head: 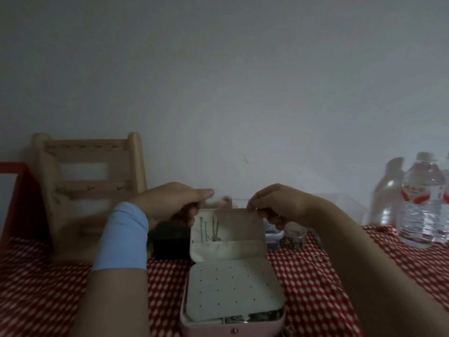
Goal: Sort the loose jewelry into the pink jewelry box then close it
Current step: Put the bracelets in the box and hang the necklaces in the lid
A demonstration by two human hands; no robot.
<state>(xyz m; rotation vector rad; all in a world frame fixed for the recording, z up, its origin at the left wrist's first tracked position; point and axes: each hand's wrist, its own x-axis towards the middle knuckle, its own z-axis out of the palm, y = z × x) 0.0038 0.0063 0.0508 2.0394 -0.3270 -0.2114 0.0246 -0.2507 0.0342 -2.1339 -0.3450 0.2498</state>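
Holding lid [239,231] | left hand [170,203] curled round corner | right hand [277,205] pinching edge

Dim head view faces forward, seemingly close above the pink jewelry box [206,330].

dim plain grey wall [218,81]

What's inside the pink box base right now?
A white perforated panel covers most of the pink box base; metal bits show along its front edge. Anything under the panel is hidden.
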